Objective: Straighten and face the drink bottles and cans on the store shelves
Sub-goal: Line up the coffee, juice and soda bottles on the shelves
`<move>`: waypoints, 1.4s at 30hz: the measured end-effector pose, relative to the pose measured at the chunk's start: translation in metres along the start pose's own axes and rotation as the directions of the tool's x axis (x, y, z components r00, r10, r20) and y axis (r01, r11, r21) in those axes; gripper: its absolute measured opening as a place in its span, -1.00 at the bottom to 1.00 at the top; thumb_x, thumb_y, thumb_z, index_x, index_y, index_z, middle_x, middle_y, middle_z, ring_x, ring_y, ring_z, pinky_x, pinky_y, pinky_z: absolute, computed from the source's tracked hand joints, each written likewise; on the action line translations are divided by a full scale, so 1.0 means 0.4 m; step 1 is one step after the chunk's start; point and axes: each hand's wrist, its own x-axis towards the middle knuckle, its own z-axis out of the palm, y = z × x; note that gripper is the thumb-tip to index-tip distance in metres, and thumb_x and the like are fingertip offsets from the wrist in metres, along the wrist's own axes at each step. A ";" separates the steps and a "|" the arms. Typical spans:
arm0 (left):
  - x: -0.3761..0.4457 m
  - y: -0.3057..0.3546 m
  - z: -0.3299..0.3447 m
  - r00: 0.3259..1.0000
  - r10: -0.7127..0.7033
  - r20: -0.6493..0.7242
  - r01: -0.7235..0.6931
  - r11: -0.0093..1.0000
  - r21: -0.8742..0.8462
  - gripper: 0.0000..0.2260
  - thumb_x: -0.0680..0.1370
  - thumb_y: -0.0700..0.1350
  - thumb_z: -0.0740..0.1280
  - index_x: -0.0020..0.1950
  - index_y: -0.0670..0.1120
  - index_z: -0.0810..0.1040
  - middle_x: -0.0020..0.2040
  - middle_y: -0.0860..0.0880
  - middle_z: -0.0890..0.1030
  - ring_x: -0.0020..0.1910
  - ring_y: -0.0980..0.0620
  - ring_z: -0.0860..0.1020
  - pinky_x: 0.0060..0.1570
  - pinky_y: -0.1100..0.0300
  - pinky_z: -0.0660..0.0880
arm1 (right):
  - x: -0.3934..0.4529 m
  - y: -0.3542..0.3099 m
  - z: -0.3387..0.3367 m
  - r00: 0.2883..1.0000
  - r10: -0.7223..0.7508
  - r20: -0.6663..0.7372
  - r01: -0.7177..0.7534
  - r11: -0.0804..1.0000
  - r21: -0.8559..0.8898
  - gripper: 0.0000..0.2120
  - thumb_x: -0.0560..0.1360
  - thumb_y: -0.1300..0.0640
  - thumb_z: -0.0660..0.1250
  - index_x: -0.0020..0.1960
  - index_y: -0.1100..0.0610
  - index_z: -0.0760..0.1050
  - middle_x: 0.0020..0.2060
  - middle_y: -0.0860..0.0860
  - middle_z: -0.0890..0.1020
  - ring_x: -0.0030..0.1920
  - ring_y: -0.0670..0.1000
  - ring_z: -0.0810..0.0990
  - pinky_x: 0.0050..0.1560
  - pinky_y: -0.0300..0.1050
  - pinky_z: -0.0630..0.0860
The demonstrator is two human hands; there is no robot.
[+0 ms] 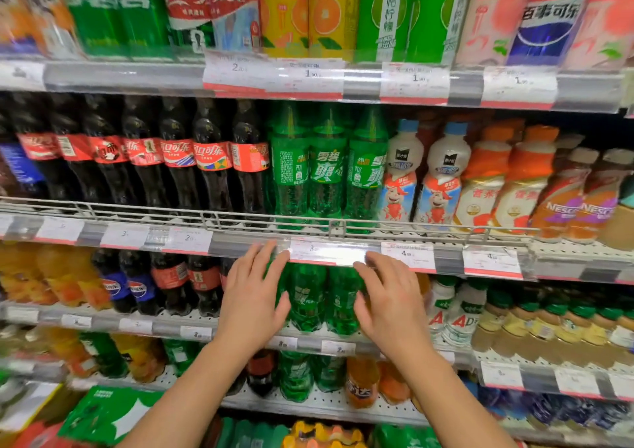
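Both hands, left [252, 296] and right [389, 301], spread open, gripping nothing. Between them, at 12 o'clock, stand 2 upright green bottles [322, 300], labels blurred.

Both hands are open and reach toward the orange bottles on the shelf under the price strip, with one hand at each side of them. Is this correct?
Not quite: the head view shows green bottles between the hands, not orange ones. The rest holds: the left hand and right hand are open, one at each side, under the price strip.

Glossy green plastic bottles [307, 296]; matt perforated metal shelf [308, 403].
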 end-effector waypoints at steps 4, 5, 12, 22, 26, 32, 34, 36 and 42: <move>-0.005 0.009 -0.011 0.993 -0.054 0.103 0.051 0.998 0.031 -0.36 0.51 -0.01 0.39 0.58 0.01 0.30 0.63 -0.07 0.21 0.60 -0.16 0.18 0.46 -0.24 0.32 | -0.015 0.010 0.011 0.997 -0.011 0.072 0.011 1.000 -0.004 -0.47 0.46 0.14 0.39 0.41 0.20 0.47 0.37 0.17 0.46 0.36 0.21 0.44 0.43 0.27 0.36; -0.005 0.014 -0.018 0.990 -0.071 0.119 0.068 0.997 0.029 -0.36 0.51 -0.02 0.38 0.58 0.02 0.30 0.63 -0.06 0.22 0.61 -0.15 0.18 0.45 -0.24 0.32 | -0.018 0.011 0.013 0.997 -0.014 0.074 0.014 1.000 0.000 -0.44 0.44 0.15 0.41 0.43 0.21 0.46 0.38 0.18 0.46 0.38 0.21 0.44 0.46 0.28 0.34; 0.014 0.075 -0.094 0.938 -0.193 0.289 0.172 0.980 0.096 -0.35 0.60 0.09 0.29 0.64 0.11 0.12 0.67 0.02 0.05 0.63 -0.08 0.06 0.53 -0.15 0.21 | -0.022 -0.016 0.007 0.990 0.048 0.131 -0.046 0.999 -0.019 -0.34 0.42 0.09 0.45 0.48 0.23 0.42 0.45 0.23 0.43 0.45 0.26 0.37 0.54 0.31 0.21; -0.130 0.064 -0.229 0.910 -0.131 0.394 0.164 0.985 -0.052 -0.57 0.60 0.20 0.20 0.45 0.13 0.46 0.39 0.13 0.52 0.34 0.07 0.49 0.27 0.05 0.49 | -0.066 -0.143 -0.118 0.908 -0.041 0.416 -0.075 0.963 0.259 -0.49 0.61 -0.14 0.24 0.53 -0.03 0.34 0.45 -0.07 0.41 0.41 -0.02 0.41 0.38 -0.12 0.41; -0.214 -0.009 -0.293 0.915 -0.074 0.397 0.125 0.986 -0.106 -0.61 0.60 0.22 0.18 0.39 0.18 0.49 0.31 0.19 0.57 0.27 0.12 0.53 0.20 0.05 0.51 | -0.098 -0.274 -0.162 0.906 0.016 0.424 -0.155 0.942 0.297 -0.54 0.62 -0.15 0.24 0.49 -0.07 0.40 0.38 -0.16 0.49 0.36 -0.13 0.47 0.34 -0.19 0.42; -0.343 -0.184 -0.414 0.925 -0.009 0.381 0.091 0.976 -0.199 -0.64 0.57 0.25 0.15 0.28 0.21 0.54 0.11 0.19 0.66 0.06 0.13 0.59 0.01 0.03 0.57 | -0.155 -0.510 -0.167 0.880 0.091 0.466 -0.264 0.910 0.320 -0.62 0.60 -0.16 0.30 0.38 -0.10 0.49 0.21 -0.19 0.61 0.15 -0.19 0.58 0.17 -0.16 0.55; -0.382 -0.246 -0.447 0.915 -0.003 0.404 0.092 0.975 -0.201 -0.62 0.54 0.29 0.10 0.25 0.23 0.52 0.06 0.20 0.65 0.03 0.15 0.57 -0.01 0.03 0.58 | -0.171 -0.579 -0.169 0.869 0.081 0.488 -0.261 0.913 0.314 -0.63 0.60 -0.13 0.33 0.37 -0.07 0.51 0.20 -0.18 0.63 0.18 -0.16 0.58 0.21 -0.19 0.52; -0.415 -0.295 -0.481 0.909 0.008 0.417 0.092 0.971 -0.221 -0.58 0.50 0.31 0.07 0.22 0.21 0.53 0.04 0.19 0.66 0.00 0.16 0.59 -0.02 0.04 0.60 | -0.179 -0.637 -0.180 0.855 0.070 0.514 -0.262 0.913 0.312 -0.64 0.60 -0.11 0.33 0.36 -0.06 0.53 0.18 -0.18 0.63 0.19 -0.16 0.58 0.21 -0.21 0.51; -0.425 -0.348 -0.577 0.914 0.082 0.397 0.012 0.973 -0.230 -0.69 0.61 0.22 0.22 0.31 0.19 0.54 0.16 0.19 0.65 0.13 0.13 0.59 0.07 0.03 0.59 | -0.120 -0.678 -0.258 0.849 0.087 0.521 -0.243 0.940 0.239 -0.69 0.59 -0.09 0.36 0.29 -0.03 0.58 0.12 -0.15 0.67 0.08 -0.19 0.62 0.14 -0.06 0.59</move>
